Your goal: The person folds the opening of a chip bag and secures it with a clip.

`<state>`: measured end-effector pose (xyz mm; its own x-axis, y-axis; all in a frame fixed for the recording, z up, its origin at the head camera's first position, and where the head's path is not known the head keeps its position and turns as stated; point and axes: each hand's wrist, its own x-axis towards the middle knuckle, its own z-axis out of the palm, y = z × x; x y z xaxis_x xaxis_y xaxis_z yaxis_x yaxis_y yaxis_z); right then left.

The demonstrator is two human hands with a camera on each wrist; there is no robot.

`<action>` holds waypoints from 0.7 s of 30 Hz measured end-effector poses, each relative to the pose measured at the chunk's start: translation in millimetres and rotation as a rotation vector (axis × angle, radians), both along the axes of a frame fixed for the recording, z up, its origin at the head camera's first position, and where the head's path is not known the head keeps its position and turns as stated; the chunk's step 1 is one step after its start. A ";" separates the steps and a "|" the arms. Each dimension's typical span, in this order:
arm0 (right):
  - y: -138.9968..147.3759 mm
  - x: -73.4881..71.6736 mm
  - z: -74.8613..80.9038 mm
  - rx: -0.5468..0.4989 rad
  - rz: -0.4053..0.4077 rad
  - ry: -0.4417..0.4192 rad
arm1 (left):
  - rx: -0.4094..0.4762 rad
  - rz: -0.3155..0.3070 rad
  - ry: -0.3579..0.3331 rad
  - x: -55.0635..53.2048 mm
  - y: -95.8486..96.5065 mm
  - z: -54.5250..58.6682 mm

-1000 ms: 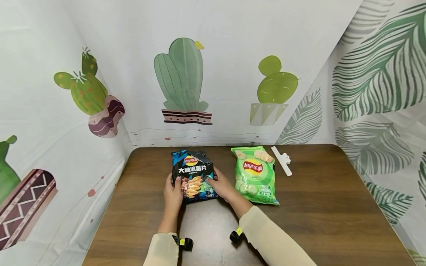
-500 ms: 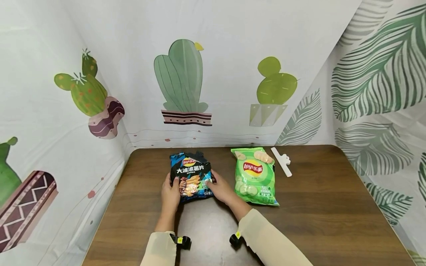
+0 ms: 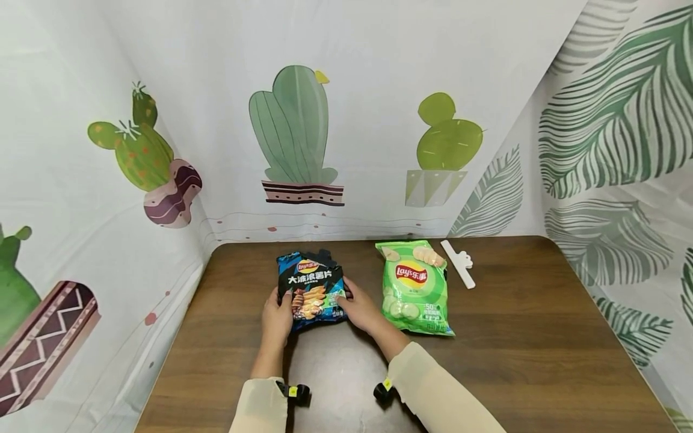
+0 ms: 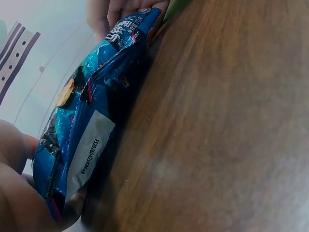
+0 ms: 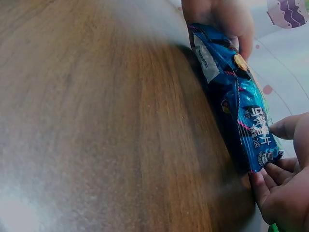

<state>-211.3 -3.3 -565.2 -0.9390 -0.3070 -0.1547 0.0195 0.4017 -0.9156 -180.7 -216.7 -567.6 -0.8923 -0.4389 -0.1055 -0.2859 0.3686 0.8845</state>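
Note:
A black and blue potato chip bag (image 3: 311, 288) lies at the table's left half, printed side up. Across its top right corner sits a black clip (image 3: 320, 258). My left hand (image 3: 277, 313) grips the bag's left edge, thumb on the front. On the opposite edge my right hand (image 3: 360, 307) holds it, the thumb above and the fingers partly hidden underneath. In the left wrist view, the bag's bottom seam (image 4: 91, 87) and a white date strip (image 4: 89, 150) face the camera. The right wrist view shows fingers (image 5: 263, 188) under the bag's corner.
A green potato chip bag (image 3: 414, 288) lies just right of my right hand. Beyond it, near the back edge, is a white clip (image 3: 460, 263). The brown wooden table (image 3: 541, 337) meets a cactus-printed cloth (image 3: 373, 120) behind.
Both hands have shifted the black and blue chip bag slightly left and a little toward me. Over the last half second it has hardly moved. The green bag and white clip stay put.

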 end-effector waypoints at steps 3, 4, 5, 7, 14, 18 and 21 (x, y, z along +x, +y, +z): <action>0.6 -0.7 -0.8 0.016 -0.006 0.027 | 0.012 -0.004 0.001 0.3 0.9 -0.3; 0.8 -0.9 -1.3 0.018 -0.011 0.033 | 0.017 -0.007 0.001 0.4 1.2 -0.4; 0.9 -1.2 -1.6 0.016 -0.015 0.031 | 0.026 -0.008 -0.002 0.4 1.5 -0.3; 1.3 -1.4 -1.6 0.017 -0.019 0.027 | 0.035 -0.010 -0.004 0.3 1.6 -0.3; 1.1 -1.1 -0.1 -0.006 -0.020 -0.003 | 0.062 0.004 -0.041 0.9 -1.0 0.2; 0.5 -1.1 0.0 -0.010 -0.020 -0.023 | 0.098 0.019 -0.057 3.5 -2.1 0.7; -0.3 -1.0 0.5 -0.017 -0.021 -0.036 | 0.120 0.039 -0.047 4.6 -2.9 0.5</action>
